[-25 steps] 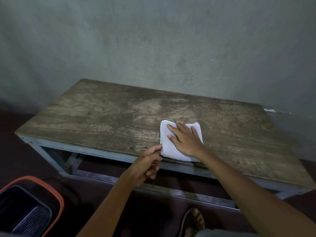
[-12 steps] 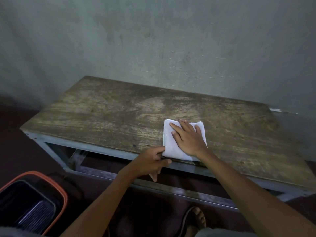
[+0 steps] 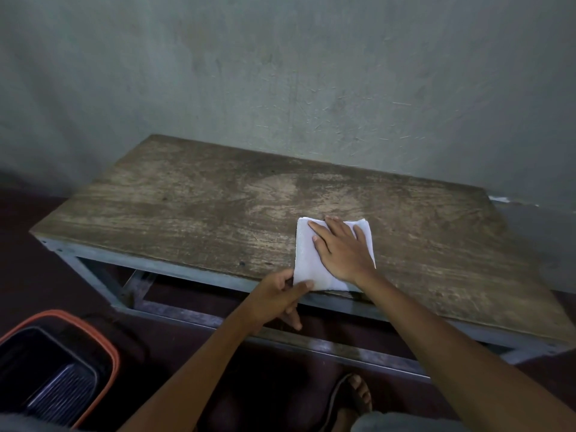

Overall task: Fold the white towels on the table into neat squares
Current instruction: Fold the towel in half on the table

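Note:
One white towel (image 3: 307, 263), folded into a small square, lies near the front edge of the worn wooden table (image 3: 193, 207). My right hand (image 3: 341, 249) lies flat on top of it with the fingers straight and spread, pressing it down. My left hand (image 3: 280, 296) pinches the towel's near left corner at the table edge, thumb on top and the other fingers under the edge. The right hand hides much of the towel's middle.
A dark basket with an orange rim (image 3: 59, 366) stands on the floor at the lower left. A grey wall (image 3: 280, 73) rises right behind the table. A sandalled foot (image 3: 355, 397) shows below the table's metal frame (image 3: 193, 313).
My left hand has moved up to the towel's near left corner and taken hold of it. My right hand stays flat on the towel. The view has shifted slightly.

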`<state>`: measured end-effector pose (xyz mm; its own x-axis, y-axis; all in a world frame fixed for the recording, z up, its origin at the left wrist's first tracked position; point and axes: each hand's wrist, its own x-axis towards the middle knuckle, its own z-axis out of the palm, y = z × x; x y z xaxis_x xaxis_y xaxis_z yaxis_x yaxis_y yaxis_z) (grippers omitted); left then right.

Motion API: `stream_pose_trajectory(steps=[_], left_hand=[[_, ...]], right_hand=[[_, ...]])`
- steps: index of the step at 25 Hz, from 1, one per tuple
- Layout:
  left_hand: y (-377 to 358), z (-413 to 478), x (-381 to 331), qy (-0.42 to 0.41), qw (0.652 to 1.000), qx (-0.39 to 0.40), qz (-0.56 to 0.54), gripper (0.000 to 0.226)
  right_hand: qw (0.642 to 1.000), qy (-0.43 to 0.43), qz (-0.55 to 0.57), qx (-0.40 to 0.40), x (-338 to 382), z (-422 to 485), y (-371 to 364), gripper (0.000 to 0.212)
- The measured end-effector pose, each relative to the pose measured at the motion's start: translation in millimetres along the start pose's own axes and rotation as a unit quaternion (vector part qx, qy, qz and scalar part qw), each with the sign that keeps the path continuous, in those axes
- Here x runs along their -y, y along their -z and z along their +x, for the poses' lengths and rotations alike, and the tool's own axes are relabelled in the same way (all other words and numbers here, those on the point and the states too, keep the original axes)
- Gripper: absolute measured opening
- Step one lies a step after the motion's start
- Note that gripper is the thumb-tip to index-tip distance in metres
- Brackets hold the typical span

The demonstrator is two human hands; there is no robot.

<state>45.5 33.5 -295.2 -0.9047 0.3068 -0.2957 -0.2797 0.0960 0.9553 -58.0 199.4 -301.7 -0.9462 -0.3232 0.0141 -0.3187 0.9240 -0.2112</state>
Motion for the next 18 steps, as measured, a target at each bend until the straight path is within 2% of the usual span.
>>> stream_pose_trajectory(steps=[4, 7, 8, 9, 10, 11, 12, 13, 14, 15, 17, 18], left_hand=[[-6.0, 5.6, -12.1, -0.002, 0.992, -0.04, 0.122, 0.02], [8.9, -3.4, -3.1, -0.005, 0.979, -0.156, 0.134, 0.036], [13.2, -5.4, 0.6, -0.028, 0.966, -0.216, 0.14, 0.038], [15.0, -4.6, 0.6, -0.063, 0.946, -0.287, 0.139, 0.035], [12.7, -1.2, -4.4, -0.114, 0.919, -0.351, 0.137, 0.03], [7.7, 6.8, -14.1, -0.174, 0.893, -0.382, 0.16, 0.021], [0.0, 19.9, -25.0, -0.225, 0.871, -0.378, 0.221, 0.014], [-10.0, 34.6, -36.2, -0.24, 0.855, -0.34, 0.31, 0.024], [-17.9, 50.3, -42.8, -0.217, 0.845, -0.266, 0.409, 0.039], [-23.4, 63.6, -45.8, -0.165, 0.832, -0.177, 0.5, 0.051], [-24.0, 81.9, -41.7, -0.077, 0.788, -0.039, 0.609, 0.062], [-23.0, 87.8, -37.1, -0.058, 0.77, -0.02, 0.635, 0.064]], right_hand=[[1.0, -0.008, 0.004, 0.001, -0.9, 0.6, 0.4, 0.047], [1.0, -0.014, 0.012, 0.012, -0.4, 4.3, -1.0, 0.047], [0.998, -0.012, 0.057, 0.006, 0.9, 5.0, 2.7, 0.046], [0.987, -0.024, 0.156, -0.012, 2.3, 4.6, 10.6, 0.044], [0.963, -0.044, 0.263, -0.033, 3.1, 2.2, 20.4, 0.042], [0.943, -0.057, 0.322, -0.069, 0.3, -1.2, 28.4, 0.04], [0.945, -0.055, 0.304, -0.107, -5.1, -5.7, 34.1, 0.039], [0.967, -0.049, 0.216, -0.122, -12.8, -12.1, 38.3, 0.04], [0.986, -0.038, 0.12, -0.105, -24.1, -18.4, 38.8, 0.043], [0.997, -0.039, 0.054, -0.048, -34.0, -25.3, 36.7, 0.048], [0.996, -0.069, 0.007, 0.06, -52.0, -39.9, 33.1, 0.055], [0.995, -0.082, 0.018, 0.056, -61.3, -46.6, 32.3, 0.054]])
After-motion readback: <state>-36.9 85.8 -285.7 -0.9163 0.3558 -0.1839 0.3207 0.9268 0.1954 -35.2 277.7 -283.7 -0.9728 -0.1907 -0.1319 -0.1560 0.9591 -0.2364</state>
